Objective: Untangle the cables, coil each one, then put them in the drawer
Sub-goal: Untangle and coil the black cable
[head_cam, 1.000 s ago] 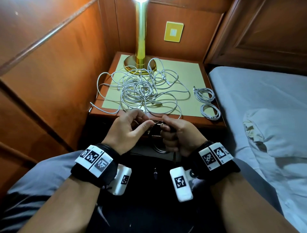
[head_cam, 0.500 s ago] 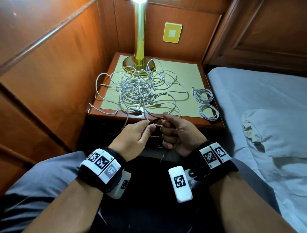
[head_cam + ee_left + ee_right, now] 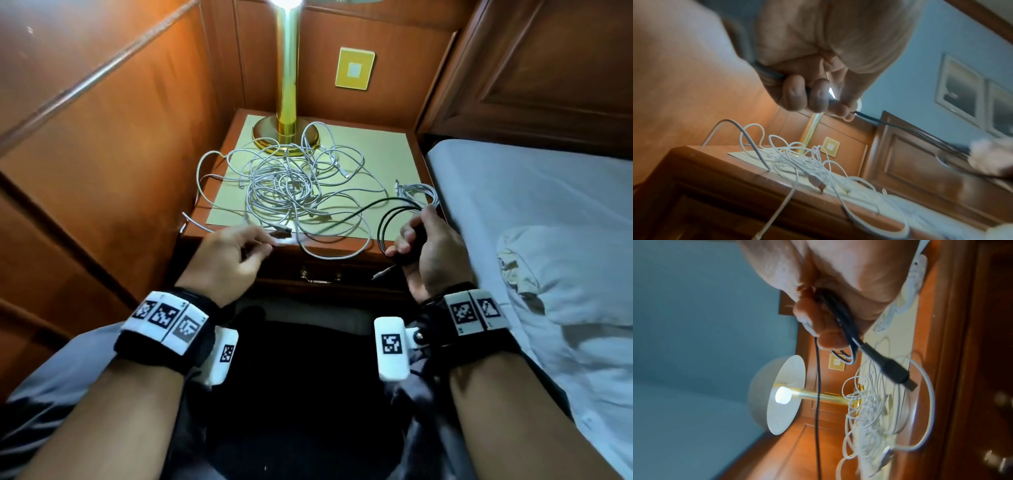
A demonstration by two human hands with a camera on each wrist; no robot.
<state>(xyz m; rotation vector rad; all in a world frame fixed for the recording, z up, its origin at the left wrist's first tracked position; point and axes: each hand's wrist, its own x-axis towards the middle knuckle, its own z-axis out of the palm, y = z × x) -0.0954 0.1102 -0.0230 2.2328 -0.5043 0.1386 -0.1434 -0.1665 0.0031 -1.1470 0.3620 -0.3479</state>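
Observation:
My right hand [image 3: 409,240] grips a coil of black cable [image 3: 385,224] over the nightstand's right front corner. Its USB plug [image 3: 897,374] hangs below my fingers in the right wrist view. A loose black strand [image 3: 346,216] runs from the coil across the table to my left hand [image 3: 263,245], whose fingers [image 3: 797,95] are curled round it. A tangle of white cables [image 3: 291,192] lies on the nightstand top [image 3: 394,154]. Two coiled white cables [image 3: 419,192] lie at its right edge. The drawer [image 3: 318,275] below is shut.
A brass lamp [image 3: 286,102] stands at the back of the nightstand, lit. Wood panelling closes in the left and rear. A bed with grey sheets [image 3: 531,212] lies to the right. White cable loops [image 3: 329,253] hang over the nightstand's front edge.
My hands have moved apart. The right one carried the black coil up and to the right; the left one moved left, drawing the black strand out between them.

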